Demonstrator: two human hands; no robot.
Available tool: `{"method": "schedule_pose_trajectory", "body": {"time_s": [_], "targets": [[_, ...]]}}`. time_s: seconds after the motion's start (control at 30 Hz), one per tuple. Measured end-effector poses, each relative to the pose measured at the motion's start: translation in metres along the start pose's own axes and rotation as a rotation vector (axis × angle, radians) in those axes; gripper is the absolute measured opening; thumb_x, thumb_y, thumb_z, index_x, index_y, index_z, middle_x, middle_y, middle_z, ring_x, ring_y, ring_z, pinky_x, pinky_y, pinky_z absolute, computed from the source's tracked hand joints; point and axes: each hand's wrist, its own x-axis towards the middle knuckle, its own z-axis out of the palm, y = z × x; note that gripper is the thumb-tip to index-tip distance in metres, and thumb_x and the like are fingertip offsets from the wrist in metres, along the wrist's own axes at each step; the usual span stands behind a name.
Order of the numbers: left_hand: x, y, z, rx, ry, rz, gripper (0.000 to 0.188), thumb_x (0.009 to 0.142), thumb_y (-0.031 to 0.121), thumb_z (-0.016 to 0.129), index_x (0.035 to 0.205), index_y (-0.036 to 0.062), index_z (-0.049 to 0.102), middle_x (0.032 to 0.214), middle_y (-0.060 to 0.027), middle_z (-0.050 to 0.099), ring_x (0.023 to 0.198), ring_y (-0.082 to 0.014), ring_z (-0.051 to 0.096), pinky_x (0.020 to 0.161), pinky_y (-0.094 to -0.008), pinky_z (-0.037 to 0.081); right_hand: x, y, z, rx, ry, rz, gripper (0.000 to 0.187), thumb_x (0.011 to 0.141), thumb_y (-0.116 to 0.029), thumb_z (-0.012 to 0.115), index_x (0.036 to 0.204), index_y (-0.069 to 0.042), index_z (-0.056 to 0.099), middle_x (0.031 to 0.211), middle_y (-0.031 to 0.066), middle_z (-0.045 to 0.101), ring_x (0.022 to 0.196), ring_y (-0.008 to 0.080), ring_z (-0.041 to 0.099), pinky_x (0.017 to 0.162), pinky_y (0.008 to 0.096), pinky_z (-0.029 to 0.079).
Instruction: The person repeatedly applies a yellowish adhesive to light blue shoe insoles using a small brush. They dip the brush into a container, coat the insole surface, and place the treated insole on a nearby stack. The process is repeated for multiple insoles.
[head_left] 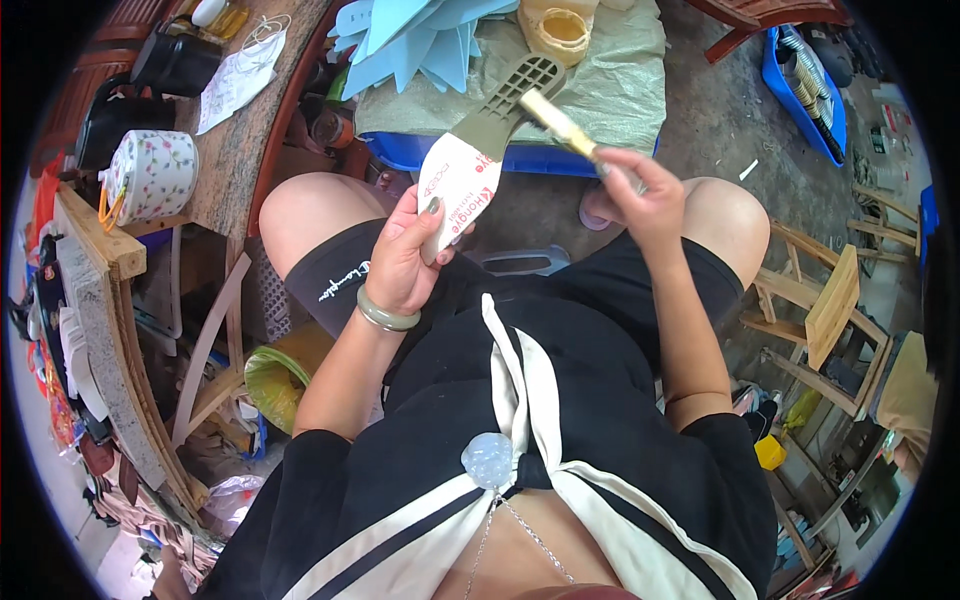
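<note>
My left hand [405,255] grips the near end of a shoe sole [492,108], thumb on top. The sole's far part is olive-grey with an open grid, while a white printed piece [462,185] covers the near part. In my right hand [643,195] is a brush [562,122] with a pale yellow head, pinched by its handle. Its tip lies over the right edge of the gridded part; whether it touches cannot be made out. Beyond the sole stands a yellowish, crusted open pot [560,36]. Light-blue cut sheets [425,45] are piled to its left.
A pale woven sack [628,85] covers the work surface over a blue tray [395,152]. On the left, a table [222,190] bears a floral pot [160,165] and paper [240,80]. A lined bin [268,388] stands below. At right are a blue basket [838,150] and wooden frames [832,305].
</note>
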Motion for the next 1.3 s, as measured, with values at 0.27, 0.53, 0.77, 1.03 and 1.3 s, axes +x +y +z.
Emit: {"method": "schedule_pose_trajectory", "body": {"time_s": [0.27, 0.53, 0.77, 1.03, 1.3], "targets": [[-0.005, 0.001, -0.008, 0.216, -0.023, 0.027, 0.032, 0.094, 0.015, 0.055, 0.123, 0.0075, 0.045, 0.104, -0.0060, 0.065, 0.083, -0.0113, 0.064, 0.051, -0.0172, 0.041, 0.029, 0.020, -0.020, -0.116, 0.161, -0.164, 0.017, 0.084, -0.010, 0.065, 0.099, -0.005, 0.072, 0.088, 0.0009, 0.069, 0.079, 0.0052, 0.058, 0.072, 0.0203, 0.046], [-0.002, 0.000, -0.005, 0.606, -0.010, 0.132, 0.031, 0.094, 0.016, 0.056, 0.122, 0.0047, 0.051, 0.100, 0.0001, 0.064, 0.073, -0.0011, 0.051, 0.055, -0.0157, 0.040, 0.035, -0.001, -0.009, -0.235, 0.119, -0.107, 0.017, 0.084, -0.012, 0.065, 0.097, -0.005, 0.072, 0.084, 0.0043, 0.071, 0.076, 0.0062, 0.062, 0.070, 0.0216, 0.048], [0.007, -0.004, -0.003, 0.746, -0.023, 0.161, 0.027, 0.093, 0.012, 0.055, 0.118, 0.0035, 0.054, 0.099, 0.0008, 0.063, 0.074, -0.0010, 0.051, 0.060, -0.0162, 0.041, 0.025, 0.001, 0.006, -0.298, -0.074, -0.444, 0.018, 0.086, -0.008, 0.062, 0.101, -0.003, 0.071, 0.084, -0.0006, 0.067, 0.069, 0.0030, 0.055, 0.063, 0.0185, 0.044], [0.009, -0.013, -0.002, 0.857, 0.061, 0.269, 0.019, 0.091, 0.007, 0.054, 0.108, -0.0001, 0.057, 0.095, -0.0035, 0.065, 0.085, -0.0066, 0.057, 0.075, -0.0244, 0.048, -0.012, -0.021, 0.030, -0.141, -0.231, -0.237, 0.018, 0.083, -0.003, 0.063, 0.099, -0.001, 0.070, 0.090, 0.0053, 0.071, 0.083, 0.0092, 0.064, 0.075, 0.0230, 0.049], [-0.003, 0.001, -0.002, 1.234, 0.106, 0.503, 0.015, 0.088, 0.012, 0.058, 0.101, 0.0053, 0.060, 0.078, -0.0144, 0.065, 0.071, -0.0253, 0.066, 0.063, -0.0316, 0.049, -0.002, -0.018, 0.024, -0.145, -0.120, -0.153, 0.016, 0.085, -0.006, 0.062, 0.098, -0.002, 0.070, 0.080, 0.0010, 0.066, 0.067, 0.0040, 0.055, 0.058, 0.0188, 0.044]]}}
